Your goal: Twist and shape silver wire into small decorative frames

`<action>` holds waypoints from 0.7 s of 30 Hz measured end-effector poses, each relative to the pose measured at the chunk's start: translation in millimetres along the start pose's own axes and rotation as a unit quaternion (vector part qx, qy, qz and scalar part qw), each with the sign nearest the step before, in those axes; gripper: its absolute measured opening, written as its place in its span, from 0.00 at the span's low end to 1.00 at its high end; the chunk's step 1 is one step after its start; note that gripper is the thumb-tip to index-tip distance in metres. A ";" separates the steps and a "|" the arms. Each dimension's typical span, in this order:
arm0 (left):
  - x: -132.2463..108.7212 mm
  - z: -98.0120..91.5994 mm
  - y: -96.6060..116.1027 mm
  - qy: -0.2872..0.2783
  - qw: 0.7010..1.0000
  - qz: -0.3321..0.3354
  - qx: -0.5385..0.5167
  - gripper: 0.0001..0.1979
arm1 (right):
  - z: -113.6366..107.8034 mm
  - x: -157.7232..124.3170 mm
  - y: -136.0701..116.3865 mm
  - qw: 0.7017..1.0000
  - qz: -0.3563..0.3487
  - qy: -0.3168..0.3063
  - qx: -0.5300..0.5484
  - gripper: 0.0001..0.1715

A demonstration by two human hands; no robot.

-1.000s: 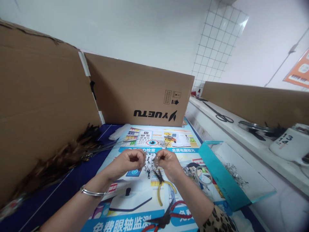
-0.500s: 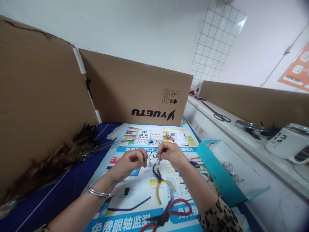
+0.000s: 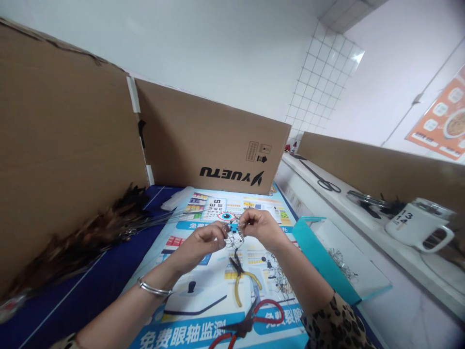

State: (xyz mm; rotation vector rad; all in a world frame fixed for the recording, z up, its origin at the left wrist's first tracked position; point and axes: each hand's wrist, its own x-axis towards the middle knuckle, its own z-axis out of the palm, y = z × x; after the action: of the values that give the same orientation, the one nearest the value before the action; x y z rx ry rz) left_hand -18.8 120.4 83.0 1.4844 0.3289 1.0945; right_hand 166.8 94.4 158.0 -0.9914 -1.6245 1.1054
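A small piece of thin bent wire with dark bits [image 3: 235, 237] hangs between my two hands over the printed sheet. My left hand [image 3: 207, 242], with a silver bangle at the wrist, pinches its left side between thumb and fingertips. On the other side, my right hand [image 3: 260, 230] pinches the wire with thumb and forefinger. Just below lie yellow-handled pliers [image 3: 239, 281], jaws pointing away from me. Nearer still are red-handled cutters [image 3: 250, 322]. Loose thin wires [image 3: 282, 281] lie partly behind my right forearm. The wire's exact shape is too fine to make out.
To the right stands a turquoise box [image 3: 327, 257] holding wire pieces. Brown feathers on stems [image 3: 90, 237] lie along the left. Cardboard panels [image 3: 210, 131] wall the back and left. A white ledge carries scissors [image 3: 329, 185] and a white mug [image 3: 414, 225].
My view has shifted slightly, showing more of the mug and the loose wires. Both hands still pinch the wire piece; my left fingers have moved slightly right and its angle has changed.
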 end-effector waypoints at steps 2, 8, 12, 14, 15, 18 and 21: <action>-0.8 -2.4 0.9 -0.002 1.000 0.004 -0.001 0.05 | -0.7 -0.8 -4.4 1.000 0.003 -0.002 0.001 0.07; -2.1 -10.8 -0.9 -0.009 1.000 -0.010 -0.021 0.04 | -1.6 -3.0 -10.5 1.000 0.005 -0.003 -0.026 0.07; -2.1 -21.5 2.7 -0.027 0.999 -0.020 0.019 0.04 | -3.8 -3.4 -13.4 0.998 -0.011 -0.017 -0.055 0.07; -2.0 -29.7 6.3 -0.044 0.998 -0.032 0.019 0.04 | -5.7 -3.9 -15.9 0.997 -0.018 -0.022 -0.065 0.07; -1.9 -33.8 7.9 -0.048 0.998 -0.036 0.008 0.04 | -6.8 -4.3 -17.4 0.997 -0.018 -0.025 -0.068 0.07; -0.5 -41.8 8.1 -0.015 0.998 -0.038 -0.041 0.04 | -9.6 -5.7 -22.2 0.997 -0.011 -0.034 -0.072 0.07; 1.7 -35.8 -0.3 0.060 0.992 -0.039 -0.103 0.02 | -9.7 -6.8 -27.9 0.997 -0.002 -0.042 -0.070 0.06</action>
State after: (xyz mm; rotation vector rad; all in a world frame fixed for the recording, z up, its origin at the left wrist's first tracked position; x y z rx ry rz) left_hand -45.4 144.0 78.3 1.2157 0.3440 1.1228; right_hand 174.5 82.5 184.8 -1.0434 -1.7921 1.0534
